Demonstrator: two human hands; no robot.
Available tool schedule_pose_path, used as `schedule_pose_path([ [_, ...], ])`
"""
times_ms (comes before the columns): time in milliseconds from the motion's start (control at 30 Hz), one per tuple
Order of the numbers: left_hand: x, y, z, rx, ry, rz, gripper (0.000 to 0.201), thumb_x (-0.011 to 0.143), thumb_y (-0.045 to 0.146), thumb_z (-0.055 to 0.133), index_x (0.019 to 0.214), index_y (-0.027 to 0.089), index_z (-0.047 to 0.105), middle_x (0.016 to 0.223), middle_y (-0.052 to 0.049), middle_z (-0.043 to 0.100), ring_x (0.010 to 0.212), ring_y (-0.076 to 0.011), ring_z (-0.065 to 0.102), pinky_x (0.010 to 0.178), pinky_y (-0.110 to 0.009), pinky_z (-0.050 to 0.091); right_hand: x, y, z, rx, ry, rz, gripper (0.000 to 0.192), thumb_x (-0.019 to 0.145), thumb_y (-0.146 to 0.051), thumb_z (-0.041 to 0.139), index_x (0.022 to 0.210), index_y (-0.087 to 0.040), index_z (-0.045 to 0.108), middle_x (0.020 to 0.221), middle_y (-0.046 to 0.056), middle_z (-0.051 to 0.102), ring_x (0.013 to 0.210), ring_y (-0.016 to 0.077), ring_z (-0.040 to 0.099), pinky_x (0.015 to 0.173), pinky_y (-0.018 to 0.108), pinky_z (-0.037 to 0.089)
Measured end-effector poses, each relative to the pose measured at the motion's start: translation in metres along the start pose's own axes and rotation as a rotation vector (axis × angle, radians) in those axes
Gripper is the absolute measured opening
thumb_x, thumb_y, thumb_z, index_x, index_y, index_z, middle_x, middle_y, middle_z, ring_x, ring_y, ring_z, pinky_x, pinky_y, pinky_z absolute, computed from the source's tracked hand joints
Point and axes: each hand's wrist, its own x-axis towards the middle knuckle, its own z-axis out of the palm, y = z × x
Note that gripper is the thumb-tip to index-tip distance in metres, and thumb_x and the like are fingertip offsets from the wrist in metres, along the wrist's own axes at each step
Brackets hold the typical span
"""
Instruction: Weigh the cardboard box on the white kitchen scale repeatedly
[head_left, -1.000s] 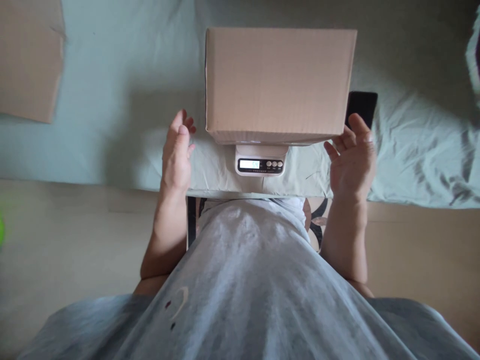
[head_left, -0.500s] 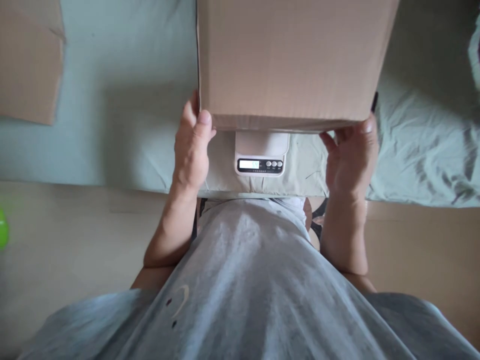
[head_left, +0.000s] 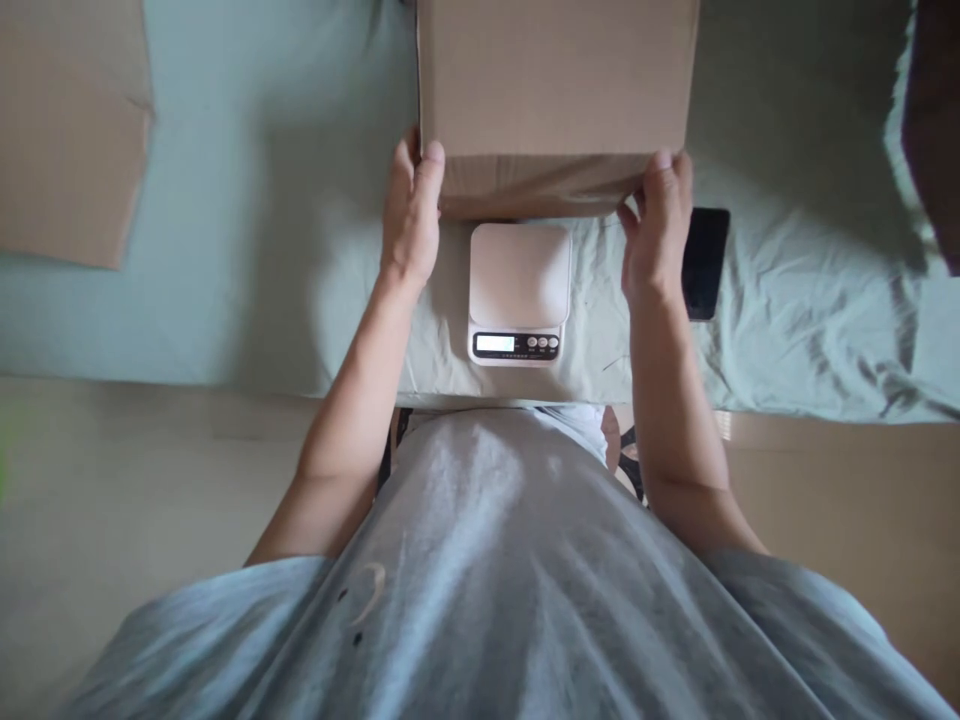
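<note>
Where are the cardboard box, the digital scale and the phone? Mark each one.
cardboard box (head_left: 555, 80), head view, middle of its broad face.
digital scale (head_left: 519, 272), head view, middle of its bare white platform.
phone (head_left: 706, 262), head view, middle of its dark face, beside the right hand (head_left: 654, 232).

I stand at a bed (head_left: 225, 200) spread with a pale green sheet, dim light falling across it, tan floor (head_left: 112, 480) running along its near edge below me.
</note>
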Motion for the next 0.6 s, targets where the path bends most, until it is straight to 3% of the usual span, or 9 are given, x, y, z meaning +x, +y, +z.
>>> schedule_pose_path([
  [67,0.006,-0.01,0.002,-0.005,0.014,-0.038,0.04,0.093,0.039,0.053,0.13,0.031,0.041,0.144,0.01,0.043,0.14,-0.018,0.028,0.115,-0.045,0.037,0.005,0.011,0.0,0.066,0.007,0.02,0.039,0.067,-0.071,0.058,0.088,-0.038,0.052,0.101,-0.008,0.061,0.103,0.0176,0.05,0.103,0.042,0.042],
  [267,0.018,-0.027,0.002,-0.009,0.005,-0.017,0.047,0.091,0.043,0.055,0.134,0.03,0.041,0.143,0.008,0.045,0.139,-0.0176,0.032,0.117,-0.041,0.031,0.014,0.031,0.003,0.102,0.008,0.093,0.053,0.057,-0.078,0.061,0.089,-0.036,0.051,0.1,-0.01,0.062,0.096,0.0155,0.047,0.093,0.039,0.046],
  [367,0.029,-0.039,-0.003,-0.023,0.002,-0.077,0.04,0.095,0.028,0.051,0.133,0.027,0.039,0.145,0.009,0.042,0.138,-0.0124,0.031,0.119,-0.037,0.025,0.014,0.04,-0.001,0.104,0.027,0.141,0.059,0.062,-0.077,0.058,0.101,-0.034,0.05,0.115,-0.008,0.06,0.105,0.0164,0.048,0.097,0.043,0.042],
  [467,0.035,-0.054,-0.012,-0.004,0.072,-0.149,0.037,0.097,0.013,0.044,0.13,0.027,0.038,0.146,0.013,0.039,0.135,-0.0047,0.031,0.12,-0.029,0.02,0.016,0.054,-0.015,0.079,0.058,0.228,0.069,0.062,-0.082,0.053,0.113,-0.036,0.047,0.131,-0.007,0.055,0.119,0.0199,0.044,0.103,0.048,0.036],
  [600,0.026,-0.067,-0.021,0.062,0.159,-0.135,0.029,0.101,0.019,0.032,0.129,0.015,0.04,0.141,0.002,0.046,0.132,-0.0079,0.037,0.119,-0.031,0.022,0.023,0.073,-0.034,0.076,0.115,0.335,0.082,0.055,-0.087,0.051,0.117,-0.034,0.045,0.13,-0.002,0.057,0.12,0.0211,0.044,0.104,0.047,0.036],
])
